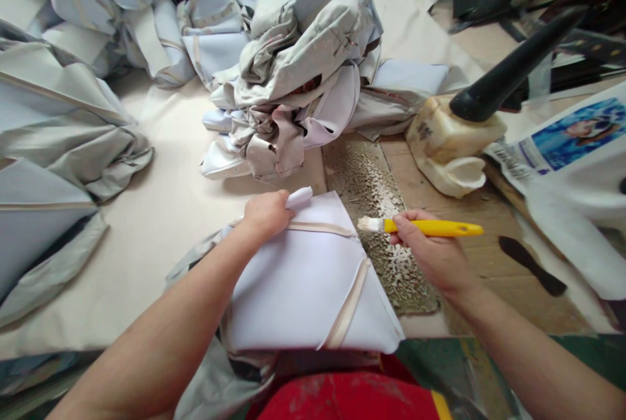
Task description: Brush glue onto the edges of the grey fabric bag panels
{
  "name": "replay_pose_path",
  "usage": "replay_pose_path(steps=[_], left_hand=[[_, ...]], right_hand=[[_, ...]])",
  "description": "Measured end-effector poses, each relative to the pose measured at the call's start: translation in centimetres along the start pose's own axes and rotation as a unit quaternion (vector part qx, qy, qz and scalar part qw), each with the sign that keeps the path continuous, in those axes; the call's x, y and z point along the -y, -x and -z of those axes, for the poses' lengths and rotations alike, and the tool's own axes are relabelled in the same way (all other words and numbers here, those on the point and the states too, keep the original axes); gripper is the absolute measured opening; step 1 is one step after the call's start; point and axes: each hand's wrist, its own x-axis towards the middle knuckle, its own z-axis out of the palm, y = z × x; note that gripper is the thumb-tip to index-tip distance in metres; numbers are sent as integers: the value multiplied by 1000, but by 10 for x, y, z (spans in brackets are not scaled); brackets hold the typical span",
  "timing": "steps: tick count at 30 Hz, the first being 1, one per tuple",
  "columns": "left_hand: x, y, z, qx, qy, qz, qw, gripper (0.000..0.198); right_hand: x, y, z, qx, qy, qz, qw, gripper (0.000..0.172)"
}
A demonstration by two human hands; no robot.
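Yellow brush (443, 228), pinched in the right hand (433, 247), points its bristles (366, 224) left, just beside the white panel (298, 283), whose far flap (300, 196) the left hand (267, 214) grips.

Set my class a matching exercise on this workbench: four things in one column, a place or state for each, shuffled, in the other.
1. Yellow brush
2. White panel
3. Plastic jug
4. Left hand

A. With a black tube rising from it
B. At the panel's far edge
C. Held in the right hand
D. Crossed by beige strips

Pairs: 1-C, 2-D, 3-A, 4-B
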Motion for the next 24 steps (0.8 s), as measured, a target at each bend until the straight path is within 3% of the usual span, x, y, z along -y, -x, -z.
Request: replay_pose_path(steps=[3, 8, 16, 19, 24], left_hand=[[1, 0, -1, 0, 7, -2, 1000, 34], [2, -1, -3, -3, 16, 1, 1000, 31], [3, 0, -7, -22, 27, -1, 999, 30], [4, -1, -10, -27, 28, 1, 999, 29], [5, -2, -11, -28, 38, -1, 999, 30]], right_hand=[[-1, -8, -10, 37, 37, -12, 999, 37], [1, -34, -29, 45, 54, -22, 997, 33], [11, -104, -77, 16, 35, 66, 997, 25], [9, -97, -75, 17, 26, 62, 998, 26], [-1, -45, -44, 74, 83, 16, 994, 28]])
